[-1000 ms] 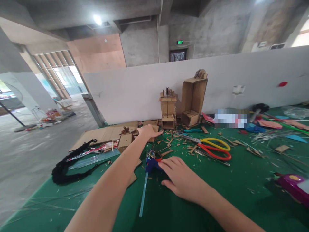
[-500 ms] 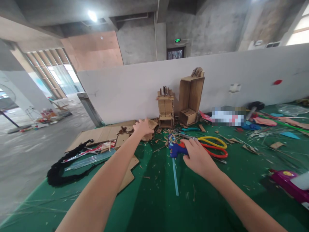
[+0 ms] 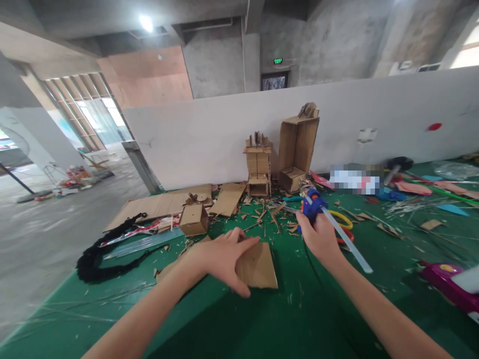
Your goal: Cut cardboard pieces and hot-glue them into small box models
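My left hand (image 3: 226, 257) is at the near middle of the table, its thumb and fingers spread over the left edge of a square cardboard piece (image 3: 260, 269). Whether the fingertips touch the cardboard I cannot tell. In my right hand (image 3: 322, 238) is a blue hot glue gun (image 3: 312, 205), raised above the table, nozzle pointing away to the upper left. A clear glue stick (image 3: 350, 244) sticks out of its back end. Behind it lie scissors (image 3: 346, 235) with red and yellow handles, partly covered by the hand.
Two cardboard structures, a small one (image 3: 258, 167) and a taller one (image 3: 298, 144), stand against the white partition (image 3: 194, 144). A cardboard box (image 3: 193, 220), flat cardboard (image 3: 228, 198) and black yarn (image 3: 88, 264) lie left. Cardboard scraps litter the middle; a magenta tool (image 3: 445, 279) lies right.
My left hand has come back toward me from the rear cardboard, and a square piece now lies under it. My right hand has lifted and turned the glue gun, moving it right.
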{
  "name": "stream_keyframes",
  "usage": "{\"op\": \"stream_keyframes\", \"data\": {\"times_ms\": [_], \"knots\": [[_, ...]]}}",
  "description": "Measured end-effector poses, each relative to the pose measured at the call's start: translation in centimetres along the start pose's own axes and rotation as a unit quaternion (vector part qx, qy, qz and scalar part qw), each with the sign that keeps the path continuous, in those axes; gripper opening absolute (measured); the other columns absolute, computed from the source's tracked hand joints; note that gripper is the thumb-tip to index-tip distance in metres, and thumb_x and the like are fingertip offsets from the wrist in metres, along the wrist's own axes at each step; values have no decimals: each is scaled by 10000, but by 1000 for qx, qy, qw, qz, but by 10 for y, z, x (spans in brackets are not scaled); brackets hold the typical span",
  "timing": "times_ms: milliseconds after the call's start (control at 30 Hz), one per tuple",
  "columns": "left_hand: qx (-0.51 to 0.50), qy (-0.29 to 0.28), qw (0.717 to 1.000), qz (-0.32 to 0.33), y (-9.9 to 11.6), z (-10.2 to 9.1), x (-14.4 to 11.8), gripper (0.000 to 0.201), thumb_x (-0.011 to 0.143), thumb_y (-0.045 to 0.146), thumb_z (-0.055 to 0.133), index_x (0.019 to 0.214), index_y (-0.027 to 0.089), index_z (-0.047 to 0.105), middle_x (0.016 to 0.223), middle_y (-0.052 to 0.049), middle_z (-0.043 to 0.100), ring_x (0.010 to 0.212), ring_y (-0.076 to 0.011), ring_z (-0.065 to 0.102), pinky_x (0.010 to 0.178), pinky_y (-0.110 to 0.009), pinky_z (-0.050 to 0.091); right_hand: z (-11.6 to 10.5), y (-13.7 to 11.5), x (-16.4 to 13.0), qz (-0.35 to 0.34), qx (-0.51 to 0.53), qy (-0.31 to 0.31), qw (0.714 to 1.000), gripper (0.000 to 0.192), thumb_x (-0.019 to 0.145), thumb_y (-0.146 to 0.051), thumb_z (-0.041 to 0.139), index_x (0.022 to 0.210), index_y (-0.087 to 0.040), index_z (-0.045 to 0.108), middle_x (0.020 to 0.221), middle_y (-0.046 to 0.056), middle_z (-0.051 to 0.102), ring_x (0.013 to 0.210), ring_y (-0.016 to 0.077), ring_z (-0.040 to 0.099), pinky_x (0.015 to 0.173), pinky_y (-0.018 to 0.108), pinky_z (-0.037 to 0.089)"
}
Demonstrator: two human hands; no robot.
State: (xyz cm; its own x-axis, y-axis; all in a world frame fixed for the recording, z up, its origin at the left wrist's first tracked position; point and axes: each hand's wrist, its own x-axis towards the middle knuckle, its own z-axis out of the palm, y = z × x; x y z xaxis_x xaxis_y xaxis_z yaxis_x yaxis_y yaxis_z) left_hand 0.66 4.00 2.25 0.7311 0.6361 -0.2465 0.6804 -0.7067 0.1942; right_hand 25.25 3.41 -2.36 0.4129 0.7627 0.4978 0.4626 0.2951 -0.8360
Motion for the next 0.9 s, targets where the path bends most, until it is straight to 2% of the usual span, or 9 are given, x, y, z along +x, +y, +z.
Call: {"op": "stream_keyframes", "data": {"times_ms": [100, 233, 333, 433, 600, 667, 800, 900], "knots": [[-2, 29, 1000, -10, 5, 16, -5, 1006, 560, 657, 607, 1420, 300, 225, 1288, -114, 394, 1102, -336, 494, 879, -437, 442, 1, 1, 1, 14, -12, -13, 1000, 202, 790, -384, 475, 806, -188, 521, 588, -4, 516, 520, 169, 515, 493, 297, 428], [-45, 128, 990, -26, 1, 29, 3, 947, 615, 575, 614, 1401, 197, 246, 1311, -141, 398, 1162, -335, 451, 954, -458, 396, 6, 6, -2, 20, -2, -47, 999, 230, 769, -384, 518, 908, -203, 488, 662, -1, 566, 544, 174, 556, 512, 299, 442], [-90, 191, 977, -42, -1, 34, 7, 939, 652, 530, 612, 1414, 180, 189, 1399, -149, 330, 1257, -324, 367, 1013, -441, 353, 11, 7, -8, 46, 28, -118, 992, 197, 794, -396, 486, 868, -215, 461, 606, -24, 536, 502, 162, 546, 481, 289, 443], [-101, 224, 968, -54, -2, 33, 3, 934, 663, 515, 608, 1424, 196, 170, 1434, -133, 304, 1305, -317, 304, 1060, -444, 294, 13, 4, -14, 55, 23, -137, 989, 173, 802, -390, 479, 806, -219, 452, 546, -41, 493, 454, 150, 511, 447, 279, 419], [-75, 241, 964, -88, -8, 23, -4, 963, 677, 570, 568, 1447, 214, 111, 1426, -131, 322, 1299, -323, 314, 1050, -442, 287, 14, 2, -16, 45, 7, -133, 990, 138, 789, -357, 485, 816, -233, 433, 546, -56, 480, 444, 148, 498, 438, 273, 400], [-73, 205, 970, -111, -11, 22, -5, 965, 684, 630, 529, 1448, 218, 108, 1412, -138, 336, 1240, -332, 397, 980, -429, 360, 15, 4, -15, 40, 0, -129, 991, 140, 788, -358, 491, 824, -234, 438, 557, -51, 494, 459, 153, 510, 456, 276, 407], [-64, 127, 980, -142, -17, 24, -4, 840, 671, 716, 471, 1318, 188, 375, 1198, -139, 525, 1014, -313, 554, 792, -384, 449, 17, 12, -14, 3, -22, -143, 990, 182, 793, -350, 498, 917, -220, 471, 666, -13, 556, 519, 164, 544, 514, 294, 436], [-25, 131, 982, -136, -18, 26, -2, 754, 635, 749, 480, 1133, 183, 512, 1128, -136, 547, 1012, -324, 534, 809, -403, 435, 18, 15, -14, -21, -28, -170, 985, 220, 796, -332, 495, 981, -214, 479, 721, 4, 578, 531, 165, 561, 533, 299, 451]]}}
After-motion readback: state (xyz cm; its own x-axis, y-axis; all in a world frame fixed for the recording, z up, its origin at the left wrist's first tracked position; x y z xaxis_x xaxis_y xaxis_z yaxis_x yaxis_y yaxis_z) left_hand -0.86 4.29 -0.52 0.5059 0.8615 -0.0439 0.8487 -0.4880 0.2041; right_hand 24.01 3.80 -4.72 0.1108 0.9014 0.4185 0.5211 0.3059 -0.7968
